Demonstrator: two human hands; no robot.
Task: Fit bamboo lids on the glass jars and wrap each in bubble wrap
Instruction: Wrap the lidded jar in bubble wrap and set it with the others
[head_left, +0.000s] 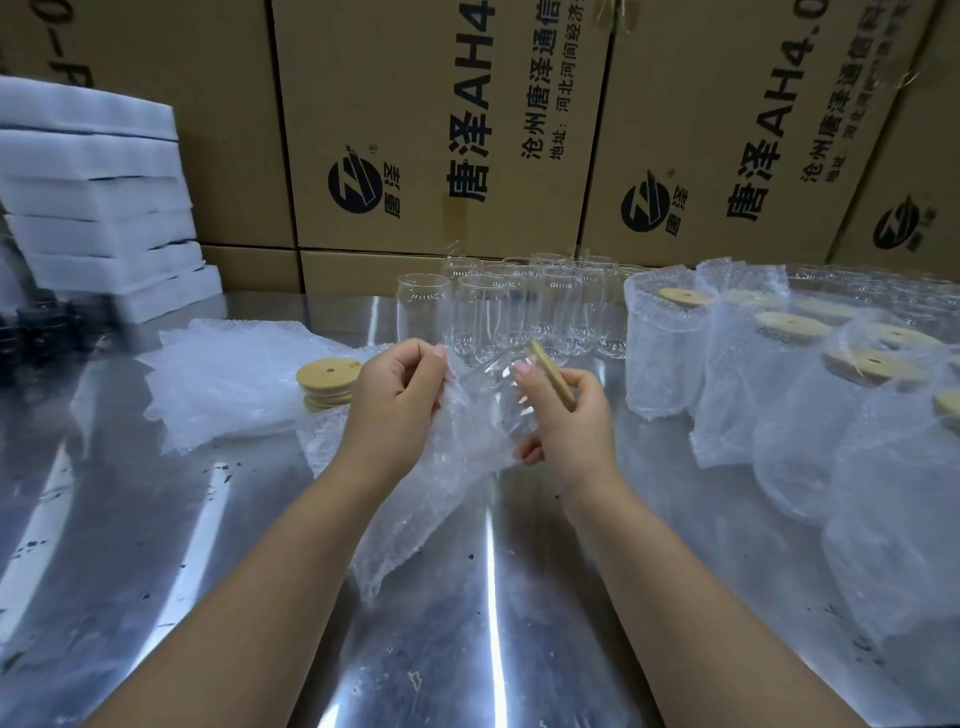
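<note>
Curled round a clear, smooth glass jar (493, 384) tipped on its side, the right grip (563, 415) holds the end capped by a flat round bamboo lid (553, 379), while the left grip (400, 395) pinches the edge of a crinkled bubble wrap sheet (415, 509) draped under the jar. Below lies a glossy metal surface (208, 571) carrying a lid stack (327, 376), bare jars (493, 312) and wrapped jars (779, 374), with printed cardboard boxes (441, 130) and white foam slabs (98, 197) behind. Both forearms reach forward, hands facing each other.
</note>
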